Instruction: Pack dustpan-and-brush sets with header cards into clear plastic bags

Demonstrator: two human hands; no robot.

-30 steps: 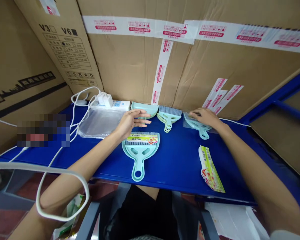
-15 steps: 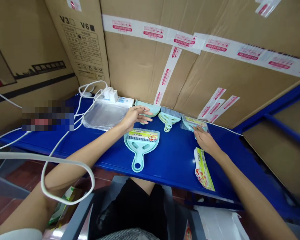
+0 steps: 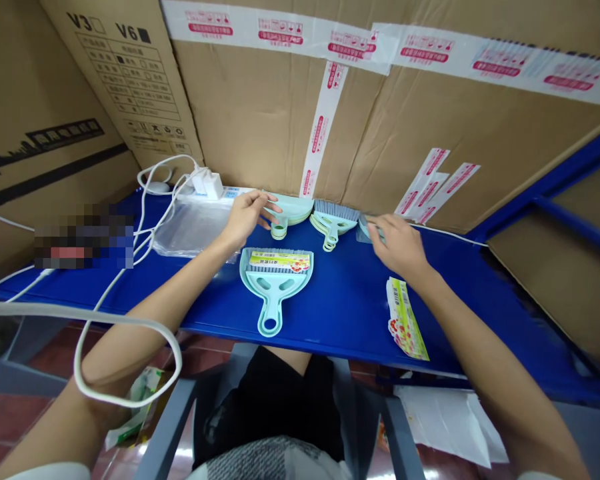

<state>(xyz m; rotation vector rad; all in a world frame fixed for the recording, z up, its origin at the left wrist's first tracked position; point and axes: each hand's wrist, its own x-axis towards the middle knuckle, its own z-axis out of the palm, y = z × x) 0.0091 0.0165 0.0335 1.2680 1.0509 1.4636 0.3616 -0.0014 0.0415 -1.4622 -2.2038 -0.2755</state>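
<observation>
A mint dustpan (image 3: pixel 271 300) with a grey-bristled brush and a printed card (image 3: pixel 280 261) on it lies near the middle of the blue table. My left hand (image 3: pixel 250 215) is at the left edge of the stacked dustpans (image 3: pixel 294 211), fingers apart, holding nothing visible. Right of that stack sit the stacked brushes (image 3: pixel 334 219). My right hand (image 3: pixel 397 243) is over a bagged mint set (image 3: pixel 364 228) at the back, mostly covering it; whether the fingers grip it is unclear. Yellow-green printed cards (image 3: pixel 406 320) lie at the right.
Clear plastic bags (image 3: pixel 193 229) lie at the back left by a white power strip (image 3: pixel 230 193) with plugs. White cables (image 3: pixel 130 320) loop over the left side and my left forearm. Taped cardboard (image 3: pixel 260 120) stands behind the blue table (image 3: pixel 330 313).
My left hand has drawn back slightly left, uncovering the handles of the stacked dustpans. My right hand has moved forward and left over the bagged set. The view has shifted a little.
</observation>
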